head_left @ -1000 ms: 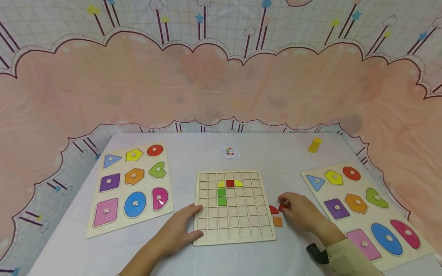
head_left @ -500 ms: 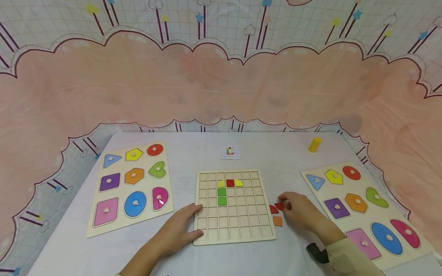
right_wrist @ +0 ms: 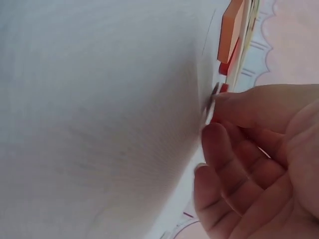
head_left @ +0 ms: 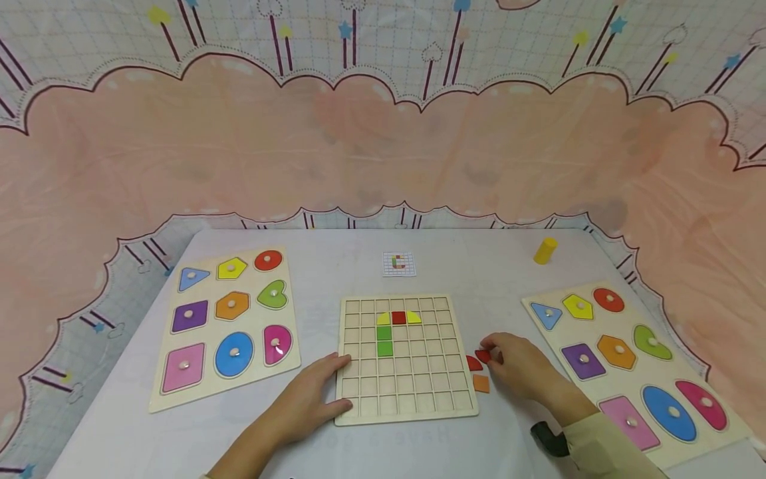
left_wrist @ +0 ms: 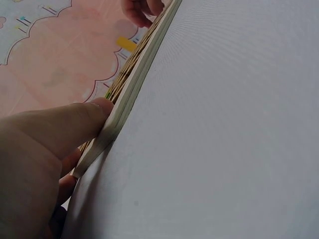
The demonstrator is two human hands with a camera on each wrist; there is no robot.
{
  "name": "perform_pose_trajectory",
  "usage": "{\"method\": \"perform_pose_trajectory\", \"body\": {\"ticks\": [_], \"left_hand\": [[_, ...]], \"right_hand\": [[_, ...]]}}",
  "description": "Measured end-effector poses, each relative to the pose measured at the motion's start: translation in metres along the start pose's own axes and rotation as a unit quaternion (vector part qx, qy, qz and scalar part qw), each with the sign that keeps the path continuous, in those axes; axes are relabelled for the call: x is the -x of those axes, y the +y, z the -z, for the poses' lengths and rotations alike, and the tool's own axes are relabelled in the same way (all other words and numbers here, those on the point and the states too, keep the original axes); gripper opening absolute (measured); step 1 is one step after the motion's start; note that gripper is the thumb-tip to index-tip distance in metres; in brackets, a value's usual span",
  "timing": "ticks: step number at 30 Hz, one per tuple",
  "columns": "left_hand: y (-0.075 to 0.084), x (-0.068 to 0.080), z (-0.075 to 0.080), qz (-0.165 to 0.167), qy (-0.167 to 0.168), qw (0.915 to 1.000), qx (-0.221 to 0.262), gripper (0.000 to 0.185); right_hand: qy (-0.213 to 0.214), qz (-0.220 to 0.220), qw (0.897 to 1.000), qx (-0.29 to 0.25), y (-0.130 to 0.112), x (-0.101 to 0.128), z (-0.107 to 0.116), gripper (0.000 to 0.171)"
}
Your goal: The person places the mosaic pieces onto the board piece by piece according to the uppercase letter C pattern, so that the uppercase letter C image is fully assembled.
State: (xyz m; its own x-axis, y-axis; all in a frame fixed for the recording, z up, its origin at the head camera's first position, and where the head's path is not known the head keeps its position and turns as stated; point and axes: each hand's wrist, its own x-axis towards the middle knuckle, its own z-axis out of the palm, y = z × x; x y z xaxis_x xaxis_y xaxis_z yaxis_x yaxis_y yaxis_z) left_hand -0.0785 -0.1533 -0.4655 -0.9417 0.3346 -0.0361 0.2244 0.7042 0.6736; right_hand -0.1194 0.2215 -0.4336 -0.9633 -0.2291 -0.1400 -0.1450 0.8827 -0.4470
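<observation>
red tile (head_left: 483,356) apparently pinched by right hand (head_left: 522,367), left hand (head_left: 311,399) flat, steadying grid board (head_left: 404,359), no legible writing

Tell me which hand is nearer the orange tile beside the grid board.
Right. The right hand sits just right of the orange tile, pinching a red piece. The left hand rests on the grid board's far left edge.

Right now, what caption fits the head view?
Left hand steadies grid board; right hand pinches red piece.
</observation>
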Motion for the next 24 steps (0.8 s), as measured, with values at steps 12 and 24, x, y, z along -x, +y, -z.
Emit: {"method": "perform_pose_trajectory", "body": {"ticks": [12, 24], "left_hand": [[-0.001, 0.000, 0.000, -0.008, 0.006, 0.9999, -0.001, 0.067], [-0.001, 0.001, -0.001, -0.012, 0.010, 0.9999, -0.006, 0.068]], "right_hand": [[0.003, -0.019, 0.999, -0.048, -0.019, -0.004, 0.005, 0.031], [0.012, 0.024, 0.998, -0.055, -0.042, -0.010, 0.003, 0.029]]}}
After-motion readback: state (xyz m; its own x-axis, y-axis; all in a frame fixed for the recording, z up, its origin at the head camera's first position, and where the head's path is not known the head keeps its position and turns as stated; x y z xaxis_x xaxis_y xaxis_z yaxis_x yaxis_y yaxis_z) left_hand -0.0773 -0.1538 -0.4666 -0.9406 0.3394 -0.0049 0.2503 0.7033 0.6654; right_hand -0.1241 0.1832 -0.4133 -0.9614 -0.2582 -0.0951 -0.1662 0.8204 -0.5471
